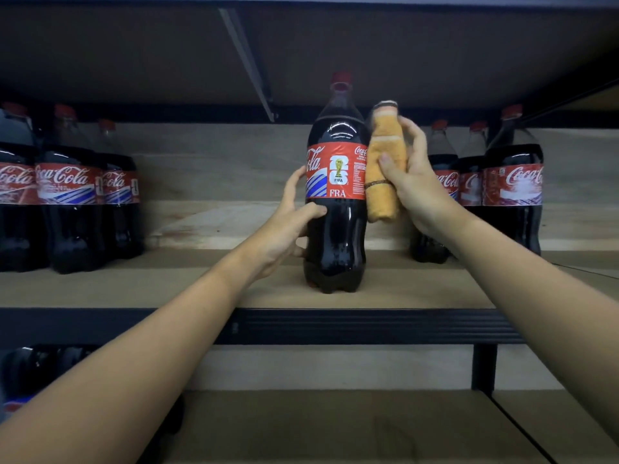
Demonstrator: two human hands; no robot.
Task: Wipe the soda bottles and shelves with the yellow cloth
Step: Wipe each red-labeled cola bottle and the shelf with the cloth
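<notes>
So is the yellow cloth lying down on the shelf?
No, the right hand holds the yellow cloth up against the middle bottle, above the shelf.

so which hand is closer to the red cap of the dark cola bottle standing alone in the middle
The right hand. It holds the folded yellow cloth beside the bottle's shoulder, below the red cap. The left hand rests lower, on the bottle's left side under the label.
</notes>
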